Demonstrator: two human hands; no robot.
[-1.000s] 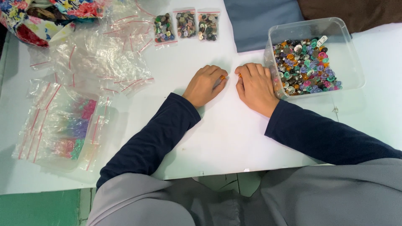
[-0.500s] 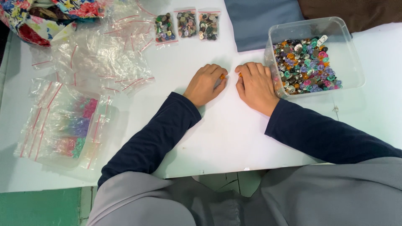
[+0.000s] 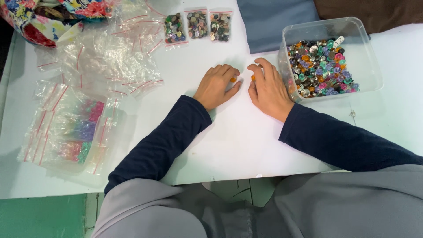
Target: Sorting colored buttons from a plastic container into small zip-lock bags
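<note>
My left hand (image 3: 217, 86) lies flat on the white table (image 3: 229, 141), in the middle of the frame, a bit toward the top. My fingers are bent a little and close together. A small orange bead (image 3: 232, 79) sits by my fingertips. I cannot tell if I pinch it or if it only lies under my fingers.

My right hand (image 3: 268, 90) rests palm down just beside my left hand, on its right. The fingers are spread a little and curled. Another small orange bead (image 3: 253, 78) shows at the edge of my first finger. I cannot tell if I hold this one either. My two hands are near each other but do not touch.

Just right of my right hand stands a clear plastic box (image 3: 365, 57). It is open on top and full of little buttons (image 3: 320, 68) in many colours. My right fingers almost reach its side.

At the top of the frame, above my hands, three small filled bags (image 3: 197, 25) lie in a row, each with buttons inside.

In the upper left is a heap of empty clear bags (image 3: 110, 53) with red strips. Lower left lies a bigger see-through bag (image 3: 70, 128) with pink, purple and green things inside.

In the top left corner is a flowery cloth (image 3: 48, 15). At the top, next to the box, lies a blue cloth (image 3: 275, 22).

My sleeves are dark blue.
</note>
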